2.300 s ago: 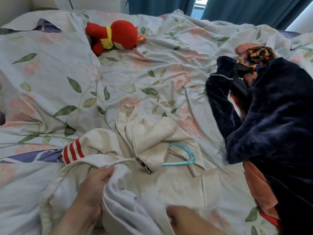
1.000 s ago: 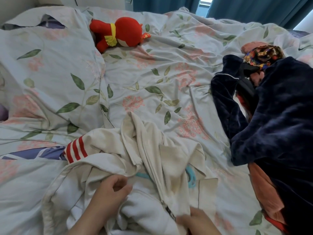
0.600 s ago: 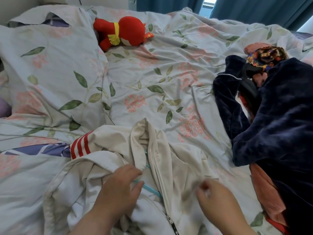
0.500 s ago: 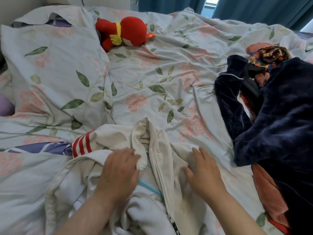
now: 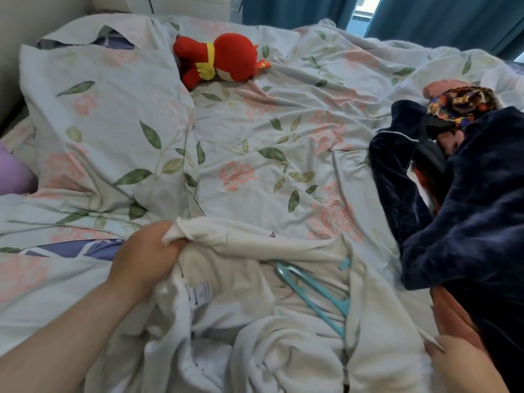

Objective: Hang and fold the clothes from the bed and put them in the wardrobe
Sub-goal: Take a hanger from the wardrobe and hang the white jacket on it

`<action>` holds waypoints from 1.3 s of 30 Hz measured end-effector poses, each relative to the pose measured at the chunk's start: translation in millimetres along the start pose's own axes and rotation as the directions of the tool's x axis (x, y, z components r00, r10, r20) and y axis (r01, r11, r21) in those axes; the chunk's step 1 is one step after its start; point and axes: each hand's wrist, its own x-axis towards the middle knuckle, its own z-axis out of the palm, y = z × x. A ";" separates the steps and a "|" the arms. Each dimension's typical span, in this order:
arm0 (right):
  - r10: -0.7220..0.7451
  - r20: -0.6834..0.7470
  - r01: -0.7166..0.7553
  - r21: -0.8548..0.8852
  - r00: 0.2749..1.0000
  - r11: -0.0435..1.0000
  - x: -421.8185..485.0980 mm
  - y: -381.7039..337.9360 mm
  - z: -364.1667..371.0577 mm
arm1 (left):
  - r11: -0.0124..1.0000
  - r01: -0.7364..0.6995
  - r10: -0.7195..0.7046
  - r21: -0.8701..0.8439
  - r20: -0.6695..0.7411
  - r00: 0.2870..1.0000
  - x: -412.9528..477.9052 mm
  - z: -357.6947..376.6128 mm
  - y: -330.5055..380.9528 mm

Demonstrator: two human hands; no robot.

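- The left hand (image 5: 147, 259) is clenched on the white jacket's (image 5: 241, 279) left edge; the right hand (image 5: 459, 361) pinches its right edge.
- The teal hanger (image 5: 314, 290) lies inside the opened jacket between the hands, running diagonally from upper left to lower right, somewhat nearer the right hand.

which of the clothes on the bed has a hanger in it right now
The white zip jacket spread between the left hand and right hand: a turquoise hanger lies inside it. The navy velvet garment at right shows none.
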 end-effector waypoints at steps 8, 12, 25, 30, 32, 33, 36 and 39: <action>-0.110 -0.351 0.180 0.173 0.930 0.968 -33.4 -89.5 -9.9 | 0.988 0.065 -0.057 -0.140 0.060 0.997 34.9 0.4 26.6; -0.504 -0.107 0.514 0.090 0.857 0.853 -60.8 -211.7 8.2 | 0.924 0.095 -0.204 0.371 0.268 0.942 20.2 7.2 -6.6; -0.470 -0.192 0.497 0.132 0.862 0.858 -70.8 -237.2 48.0 | 0.921 0.241 -0.308 -0.306 -0.195 0.931 30.8 -36.2 12.6; -0.560 -0.379 0.655 0.191 0.736 0.731 -81.9 -243.0 43.0 | 0.957 0.008 -0.067 -0.290 -0.194 0.979 84.5 -42.2 85.9; -0.490 -0.441 0.612 0.192 0.752 0.767 -73.4 -247.4 33.7 | 0.935 0.037 -0.060 -0.353 -0.056 0.997 80.5 -32.4 92.8; -0.459 -0.466 0.593 0.194 0.756 0.781 -67.7 -249.9 27.7 | 0.939 0.071 -0.083 -0.336 -0.020 0.996 71.8 -25.7 88.2; -0.418 -0.523 0.575 0.179 0.743 0.798 -46.6 -256.0 6.4 | 0.967 0.141 -0.157 -0.210 -0.062 0.986 14.9 3.2 52.3; -0.307 -0.504 0.464 0.222 0.807 0.857 -27.6 -250.8 -13.4 | 0.970 0.242 -0.236 -0.015 0.174 0.956 -52.3 47.0 9.8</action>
